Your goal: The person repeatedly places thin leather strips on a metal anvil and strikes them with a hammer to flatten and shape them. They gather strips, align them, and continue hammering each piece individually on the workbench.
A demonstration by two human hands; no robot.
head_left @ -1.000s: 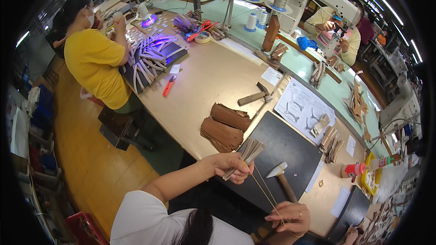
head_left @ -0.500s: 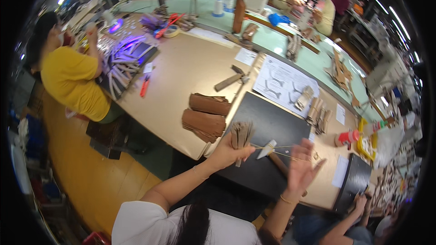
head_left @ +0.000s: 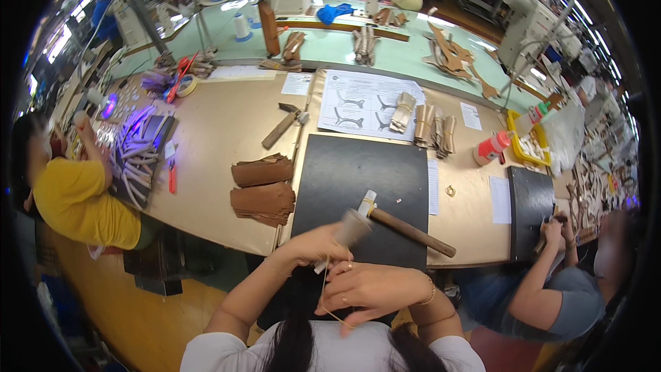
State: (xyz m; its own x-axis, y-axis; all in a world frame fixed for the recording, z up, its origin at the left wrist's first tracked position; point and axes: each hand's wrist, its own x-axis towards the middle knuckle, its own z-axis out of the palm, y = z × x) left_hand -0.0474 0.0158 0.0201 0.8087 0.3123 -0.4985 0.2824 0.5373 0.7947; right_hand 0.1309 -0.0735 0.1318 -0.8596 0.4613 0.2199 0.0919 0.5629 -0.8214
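Observation:
My left hand (head_left: 318, 244) is closed round a bundle of grey-brown strips (head_left: 353, 229), which tilts up to the right and is smeared by motion. A thin yellowish rubber band (head_left: 323, 288) runs from the bundle down to my right hand (head_left: 385, 288). The right fingers are bent and hook the band, pulling it toward my body; part of the band is hidden behind them. Just beyond the hands, a wooden-handled hammer (head_left: 413, 232) with a pale head rests on a black mat (head_left: 365, 165). Two stacks of brown leather pieces (head_left: 261, 203) lie left of the mat.
Another hammer (head_left: 281, 129) lies farther left. Behind the mat are a printed sheet (head_left: 361, 107) and banded bundles (head_left: 425, 126). A red bottle (head_left: 491, 148) and yellow basket (head_left: 529, 139) stand right. Co-workers sit left, in a yellow shirt (head_left: 86, 196), far behind, and at right.
My right hand has swung left and nearer my body, drawing the rubber band with it. The left hand with the bundle has tilted and come slightly closer. The whole view has turned.

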